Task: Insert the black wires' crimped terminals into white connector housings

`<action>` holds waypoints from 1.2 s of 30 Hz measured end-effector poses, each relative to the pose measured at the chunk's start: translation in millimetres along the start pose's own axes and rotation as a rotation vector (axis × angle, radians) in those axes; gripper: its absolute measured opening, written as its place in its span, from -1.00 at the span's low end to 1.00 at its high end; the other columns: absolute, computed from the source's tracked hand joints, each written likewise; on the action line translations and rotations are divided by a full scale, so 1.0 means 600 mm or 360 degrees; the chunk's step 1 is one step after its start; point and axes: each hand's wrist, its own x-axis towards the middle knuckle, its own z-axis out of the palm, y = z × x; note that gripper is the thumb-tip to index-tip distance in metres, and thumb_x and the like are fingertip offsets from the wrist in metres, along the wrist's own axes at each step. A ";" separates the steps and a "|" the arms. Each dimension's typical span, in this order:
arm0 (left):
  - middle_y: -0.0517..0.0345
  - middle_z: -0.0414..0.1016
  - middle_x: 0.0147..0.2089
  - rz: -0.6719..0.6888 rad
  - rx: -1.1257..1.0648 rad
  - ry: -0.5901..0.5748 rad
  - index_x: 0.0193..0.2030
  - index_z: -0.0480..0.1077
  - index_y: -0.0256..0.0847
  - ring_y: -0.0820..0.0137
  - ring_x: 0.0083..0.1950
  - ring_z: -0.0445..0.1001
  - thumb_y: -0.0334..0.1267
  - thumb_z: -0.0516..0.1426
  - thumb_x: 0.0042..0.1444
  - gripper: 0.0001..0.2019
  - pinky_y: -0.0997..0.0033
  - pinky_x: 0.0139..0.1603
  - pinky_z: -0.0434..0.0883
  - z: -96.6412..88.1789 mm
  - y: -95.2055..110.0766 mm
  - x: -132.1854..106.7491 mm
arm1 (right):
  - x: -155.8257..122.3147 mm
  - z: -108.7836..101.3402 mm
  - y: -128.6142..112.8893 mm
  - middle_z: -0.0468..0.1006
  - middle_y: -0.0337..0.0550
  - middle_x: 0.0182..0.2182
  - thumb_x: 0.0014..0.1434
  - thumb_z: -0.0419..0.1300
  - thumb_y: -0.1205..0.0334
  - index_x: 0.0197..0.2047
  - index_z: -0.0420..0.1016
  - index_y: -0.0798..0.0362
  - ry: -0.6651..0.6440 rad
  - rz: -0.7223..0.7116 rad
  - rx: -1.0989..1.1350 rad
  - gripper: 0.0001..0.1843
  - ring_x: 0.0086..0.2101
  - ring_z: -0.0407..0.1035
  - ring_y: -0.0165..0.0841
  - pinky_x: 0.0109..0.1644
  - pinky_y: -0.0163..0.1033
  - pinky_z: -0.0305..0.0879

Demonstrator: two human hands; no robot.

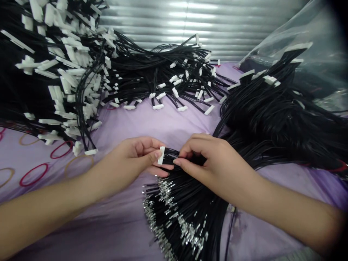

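Note:
A small white connector housing (pixel 161 155) is pinched between the thumb and fingers of my left hand (pixel 141 156). Several black wires (pixel 171 155) run out of its right side. My right hand (pixel 203 154) is closed on these wires, thumb against forefinger, a short way right of the housing. Below both hands fans a thick bundle of loose black wires (pixel 195 195), with bare silvery metal terminals (pixel 187 228) at their ends. My right palm hides where the held wires run on.
A big heap of black cables with white connectors (pixel 67 79) rises at the left. More finished cables (pixel 152 72) lie along the back, and another pile (pixel 261 108) at the right beside clear plastic (pixel 320 79). Red and tan rubber bands (pixel 34 174) lie on the purple cloth (pixel 108 224).

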 end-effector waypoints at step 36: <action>0.21 0.57 -0.34 -0.0075 0.0073 0.0022 -0.30 0.41 -0.24 0.49 -0.25 0.56 -0.32 0.17 0.03 -0.91 0.62 -0.22 0.51 -0.004 0.002 -0.001 | 0.001 -0.008 0.010 0.44 -0.18 -0.43 0.16 0.16 0.26 -0.38 0.54 0.08 -0.0016 -0.0445 -0.0313 -0.85 -0.34 0.29 -0.41 -0.23 -0.26 0.21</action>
